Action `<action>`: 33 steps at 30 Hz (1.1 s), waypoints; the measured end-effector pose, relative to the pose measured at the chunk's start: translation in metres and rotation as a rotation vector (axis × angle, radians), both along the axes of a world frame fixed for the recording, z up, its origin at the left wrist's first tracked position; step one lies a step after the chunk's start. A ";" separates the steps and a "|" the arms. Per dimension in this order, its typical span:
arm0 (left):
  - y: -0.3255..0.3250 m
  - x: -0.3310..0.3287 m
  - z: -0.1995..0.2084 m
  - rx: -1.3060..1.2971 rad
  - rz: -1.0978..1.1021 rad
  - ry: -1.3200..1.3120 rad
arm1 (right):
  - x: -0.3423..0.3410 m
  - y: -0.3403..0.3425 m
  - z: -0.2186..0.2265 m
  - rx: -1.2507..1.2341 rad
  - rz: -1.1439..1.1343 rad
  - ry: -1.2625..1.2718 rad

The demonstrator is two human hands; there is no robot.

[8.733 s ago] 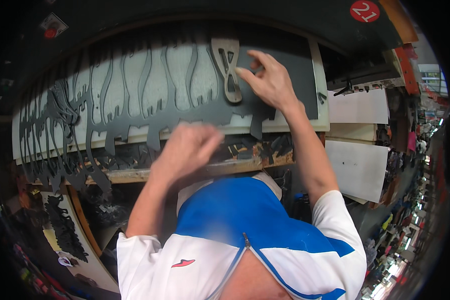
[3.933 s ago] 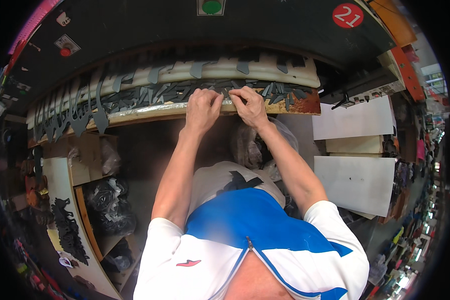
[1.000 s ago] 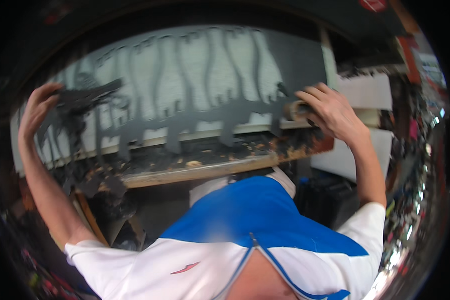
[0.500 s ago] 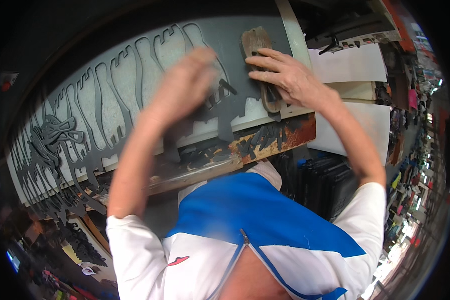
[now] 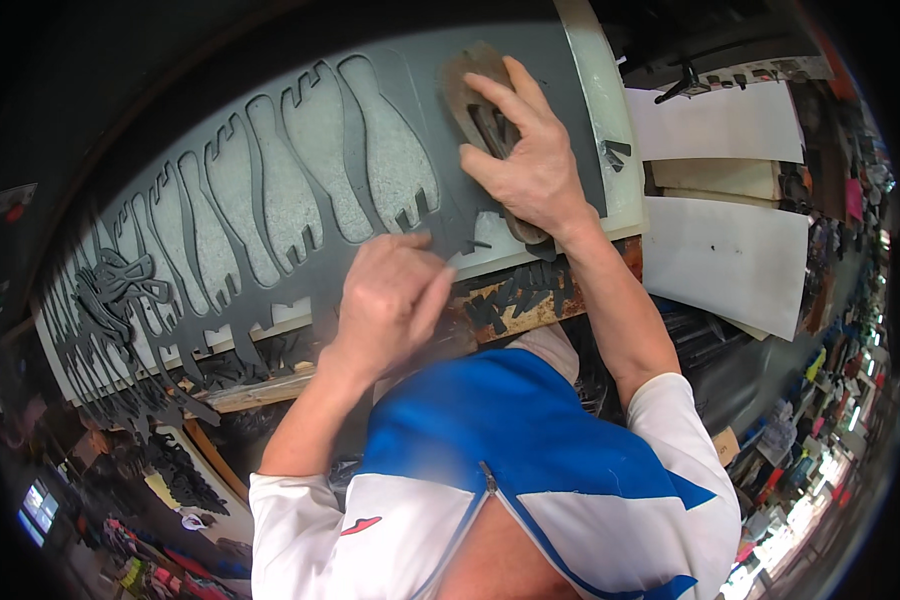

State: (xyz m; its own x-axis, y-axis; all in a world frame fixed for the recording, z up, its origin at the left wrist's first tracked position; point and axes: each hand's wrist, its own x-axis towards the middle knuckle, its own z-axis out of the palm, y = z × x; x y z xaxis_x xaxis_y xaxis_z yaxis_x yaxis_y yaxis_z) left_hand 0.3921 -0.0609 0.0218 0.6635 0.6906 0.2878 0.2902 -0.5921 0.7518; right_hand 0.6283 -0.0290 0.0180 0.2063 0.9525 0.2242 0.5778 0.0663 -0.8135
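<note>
My right hand (image 5: 535, 165) grips a brown, worn, sole-shaped cutting die (image 5: 463, 92) with slots through it. Its fingers lie over the top and the thumb rests at the left side. Beneath the die is a dark grey sheet (image 5: 420, 75) with a row of sole-shaped holes, a pale surface showing through them. At the sheet's near edge my left hand (image 5: 390, 300) has its fingers curled in. Whatever they may hold is hidden. A small dark offcut (image 5: 476, 245) lies just right of the left fingertips.
Dark scraps (image 5: 515, 295) lie along a wooden ledge (image 5: 270, 388) on the near side. A tangle of cut dark pieces (image 5: 120, 285) sits on the sheet at left. Small dark strips (image 5: 615, 152) lie on the pale right border. White sheets (image 5: 725, 255) stand farther right.
My left hand has come down toward the sheet's near edge. My right hand has closed more around the die, which now sits closer to the cut holes and tilts more.
</note>
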 end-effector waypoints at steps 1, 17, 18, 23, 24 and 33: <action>0.005 0.000 -0.002 0.029 0.047 -0.043 | -0.004 0.004 0.002 0.037 0.021 -0.015; 0.016 0.038 -0.030 0.193 0.237 0.014 | 0.013 0.001 -0.001 -0.030 0.012 -0.150; 0.014 0.037 -0.030 0.164 0.216 0.005 | 0.015 -0.016 0.002 -0.032 0.005 -0.180; 0.001 0.026 -0.033 0.081 0.185 -0.151 | 0.021 -0.051 -0.032 0.146 -0.025 -0.264; -0.004 0.022 -0.033 0.061 0.183 -0.141 | 0.022 -0.050 -0.040 0.175 -0.010 -0.265; -0.060 -0.036 -0.047 0.011 0.201 -0.135 | 0.028 -0.016 -0.047 0.162 0.050 -0.244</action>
State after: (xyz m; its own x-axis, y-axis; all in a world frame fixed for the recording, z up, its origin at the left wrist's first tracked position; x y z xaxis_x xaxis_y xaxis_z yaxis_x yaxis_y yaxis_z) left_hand 0.3564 -0.1206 -0.0248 0.4679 0.8013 0.3730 0.3001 -0.5410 0.7857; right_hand 0.6561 -0.0450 -0.0286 0.0818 0.9079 0.4112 0.7476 0.2169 -0.6278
